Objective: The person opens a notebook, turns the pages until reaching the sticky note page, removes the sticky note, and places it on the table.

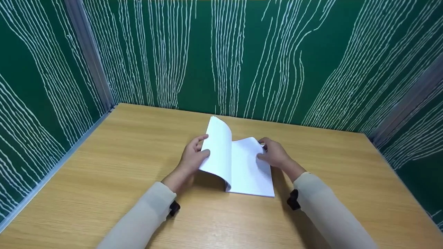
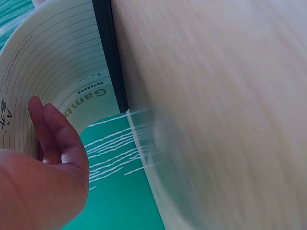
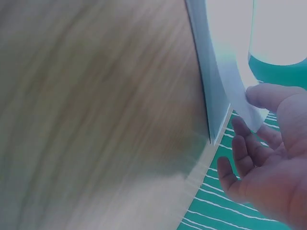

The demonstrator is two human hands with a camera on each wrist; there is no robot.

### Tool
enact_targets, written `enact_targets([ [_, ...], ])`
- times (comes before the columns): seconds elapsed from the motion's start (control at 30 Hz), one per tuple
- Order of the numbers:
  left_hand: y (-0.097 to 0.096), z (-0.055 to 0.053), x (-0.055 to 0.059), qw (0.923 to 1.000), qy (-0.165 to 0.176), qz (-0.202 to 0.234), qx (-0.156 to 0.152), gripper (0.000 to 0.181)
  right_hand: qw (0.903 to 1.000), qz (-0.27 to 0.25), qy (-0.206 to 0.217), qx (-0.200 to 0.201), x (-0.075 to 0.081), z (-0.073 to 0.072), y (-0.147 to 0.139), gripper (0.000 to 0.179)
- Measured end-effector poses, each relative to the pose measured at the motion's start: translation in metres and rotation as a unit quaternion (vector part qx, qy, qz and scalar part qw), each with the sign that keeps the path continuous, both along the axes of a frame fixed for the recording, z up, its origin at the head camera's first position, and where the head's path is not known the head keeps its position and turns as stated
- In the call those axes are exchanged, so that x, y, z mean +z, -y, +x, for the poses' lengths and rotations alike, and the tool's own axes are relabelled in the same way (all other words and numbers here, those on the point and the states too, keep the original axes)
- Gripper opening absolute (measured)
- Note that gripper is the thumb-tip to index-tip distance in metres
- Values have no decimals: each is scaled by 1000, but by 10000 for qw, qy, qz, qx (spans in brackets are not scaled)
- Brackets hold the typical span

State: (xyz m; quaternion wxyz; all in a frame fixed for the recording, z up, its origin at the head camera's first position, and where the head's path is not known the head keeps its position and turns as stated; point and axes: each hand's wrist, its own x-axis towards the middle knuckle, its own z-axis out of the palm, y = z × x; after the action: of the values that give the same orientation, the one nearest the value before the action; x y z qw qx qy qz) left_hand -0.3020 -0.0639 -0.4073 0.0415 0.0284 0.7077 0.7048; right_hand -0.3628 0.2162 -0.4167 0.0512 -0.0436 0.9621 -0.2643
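An open notebook (image 1: 251, 173) with blank white pages lies on the wooden table. My left hand (image 1: 193, 155) grips its raised left side, thumb on the page and fingers behind. That side bends upward in a curve. In the left wrist view, the back of the raised side shows a lined, printed cover (image 2: 72, 57) beside a dark spine (image 2: 109, 52). At the upper right corner, my right hand (image 1: 275, 154) pinches a page between thumb and fingers. The right wrist view shows this lifted page (image 3: 244, 103) curling away from the stack below, with the other fingers loosely bent.
The wooden table (image 1: 121, 162) extends around the notebook on all sides. Green walls (image 1: 197, 69) with white wavy lines enclose its back and sides, and grey metal posts (image 1: 88, 52) stand at the corners. A black wrist device (image 1: 293, 200) shows under the right sleeve.
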Motion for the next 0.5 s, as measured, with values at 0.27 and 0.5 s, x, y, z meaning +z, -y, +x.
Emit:
enact_targets([
  [0.27,-1,0,2,10000,-13,28,60,50,9995,-234,-210,-81,4,0,3,49],
  [0.5,0,2,4,10000,29,68,36,50,9971,-606,-411,-201,2,1,2,53],
])
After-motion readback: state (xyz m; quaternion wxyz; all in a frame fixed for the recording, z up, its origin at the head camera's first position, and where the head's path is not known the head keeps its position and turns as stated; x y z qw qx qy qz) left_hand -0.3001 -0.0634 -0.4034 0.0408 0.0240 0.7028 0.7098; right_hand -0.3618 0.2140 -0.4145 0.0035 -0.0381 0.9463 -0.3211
